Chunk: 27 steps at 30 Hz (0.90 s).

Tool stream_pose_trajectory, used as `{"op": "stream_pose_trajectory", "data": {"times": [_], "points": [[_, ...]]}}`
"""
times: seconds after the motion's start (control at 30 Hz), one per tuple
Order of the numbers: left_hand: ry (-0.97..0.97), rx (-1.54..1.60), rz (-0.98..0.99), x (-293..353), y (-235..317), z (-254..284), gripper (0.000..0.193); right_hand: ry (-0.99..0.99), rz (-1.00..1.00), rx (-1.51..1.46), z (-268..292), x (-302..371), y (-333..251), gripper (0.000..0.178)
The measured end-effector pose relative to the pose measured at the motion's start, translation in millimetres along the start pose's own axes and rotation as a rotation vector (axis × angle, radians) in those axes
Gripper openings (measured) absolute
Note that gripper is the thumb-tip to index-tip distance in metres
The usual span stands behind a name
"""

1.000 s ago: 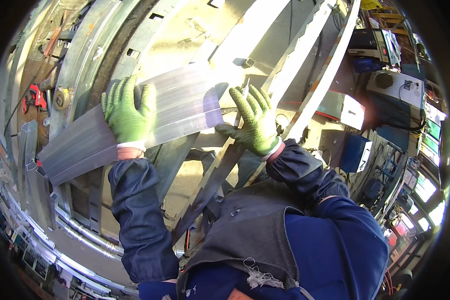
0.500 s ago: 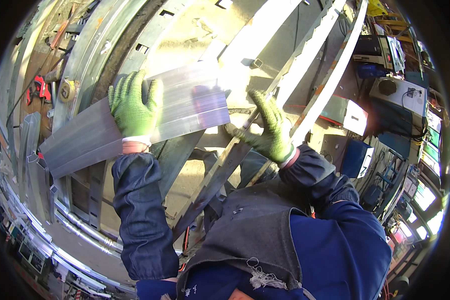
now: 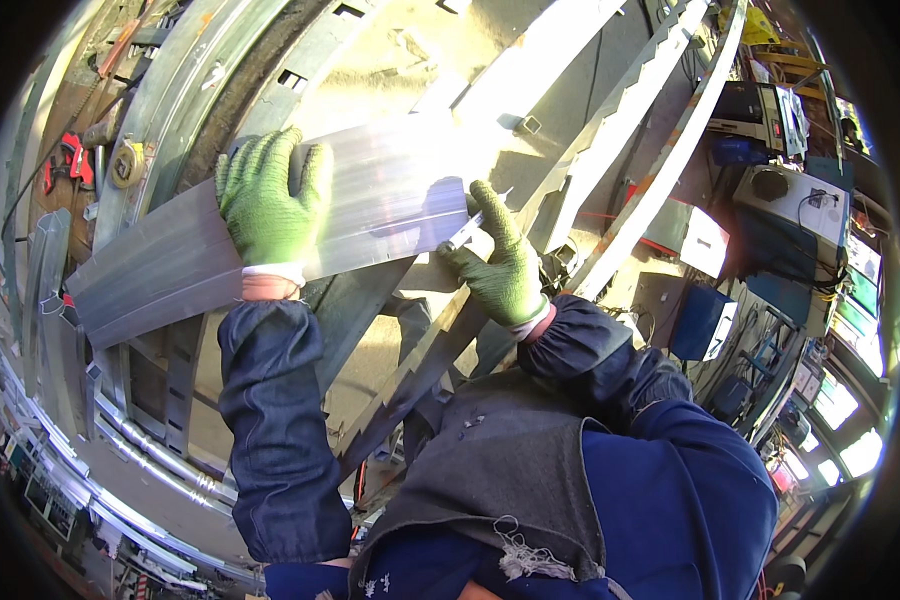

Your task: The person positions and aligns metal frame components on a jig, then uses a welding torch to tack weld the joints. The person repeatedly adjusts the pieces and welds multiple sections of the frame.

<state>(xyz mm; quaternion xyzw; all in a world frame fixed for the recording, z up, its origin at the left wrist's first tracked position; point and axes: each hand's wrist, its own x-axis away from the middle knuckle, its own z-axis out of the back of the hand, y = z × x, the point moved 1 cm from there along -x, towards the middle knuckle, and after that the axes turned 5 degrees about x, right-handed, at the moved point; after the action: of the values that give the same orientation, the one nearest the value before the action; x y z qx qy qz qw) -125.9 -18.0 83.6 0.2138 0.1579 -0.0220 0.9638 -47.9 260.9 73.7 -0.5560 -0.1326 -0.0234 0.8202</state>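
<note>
"How does your left hand (image 3: 273,210) sit?"

"Gloved in green, it lies open, thumb apart, on the long grey ribbed metal panel (image 3: 382,205), left of centre in the frame."

"And your right hand (image 3: 502,275)?"

"Near the centre, its green-gloved thumb and index finger pinch a slim pale tool (image 3: 465,231) by the panel's right end; I can't tell whether they touch."

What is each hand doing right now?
Left hand: open, laid on the grey panel.
Right hand: closed, holding a slim, pale tool.
</note>
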Motion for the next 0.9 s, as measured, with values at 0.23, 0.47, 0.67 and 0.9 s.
{"op": "stream_pose_trajectory", "data": {"times": [0.23, 0.47, 0.67, 0.9], "points": [[0.004, -0.008, 0.009, -1, -1, 2, 0.031, 0.001, 0.111, 0.138, 4, -10, -13, 0.095], [0.009, 0.006, 0.008, 1, -3, 0, 0.033, -0.142, 0.109, 0.212, 11, -21, -9, 0.103], [0.028, -0.025, -0.009, 1, 2, -2, 0.036, -0.068, 0.187, 0.159, 12, -21, 0, 0.1], [0.192, -0.041, 0.126, 35, 28, 37, 0.065, -0.106, 0.38, 0.175, 29, 2, -17, 0.096]]}}
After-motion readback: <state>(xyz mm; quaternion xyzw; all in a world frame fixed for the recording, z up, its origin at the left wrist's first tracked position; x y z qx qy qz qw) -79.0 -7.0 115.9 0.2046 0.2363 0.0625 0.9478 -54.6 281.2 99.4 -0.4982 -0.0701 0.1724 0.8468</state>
